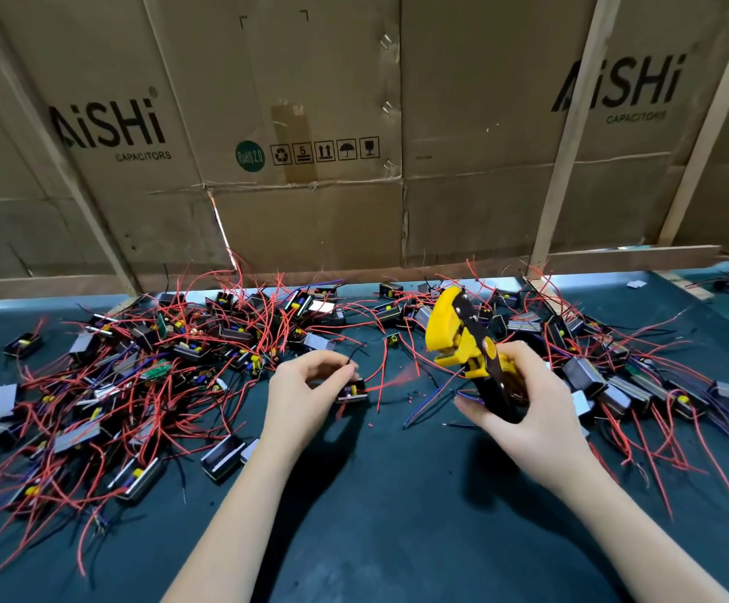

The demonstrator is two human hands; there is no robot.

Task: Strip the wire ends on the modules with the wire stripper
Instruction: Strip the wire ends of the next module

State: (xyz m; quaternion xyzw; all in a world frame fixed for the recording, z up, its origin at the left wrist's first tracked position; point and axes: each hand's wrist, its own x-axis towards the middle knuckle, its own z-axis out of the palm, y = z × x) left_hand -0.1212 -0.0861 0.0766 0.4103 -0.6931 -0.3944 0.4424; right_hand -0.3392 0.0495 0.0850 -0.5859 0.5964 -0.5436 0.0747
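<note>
On the dark green worktop (397,493), just near of a wide tangle of parts, the left hand (306,396) pinches a small black module (352,391) between thumb and fingers (347,371), lifting it slightly so its red wire (397,375) trails right toward the tool. That red lead is blurred, so whether its tip is bare cannot be told. To the right, the right hand (524,411) grips the black handles of a yellow wire stripper (458,337), fingers curled round them, the head tilted up and left with its jaws facing the wire; this probably lines the tool up to take the lead. How far the jaws are parted is unclear.

Across the far and left side lies the pile of modules (145,354) with loose red and dark leads; more lie at right (624,376). Tiny red insulation scraps (415,396) dot the worktop between the hands. Behind stands a cardboard wall (310,124).
</note>
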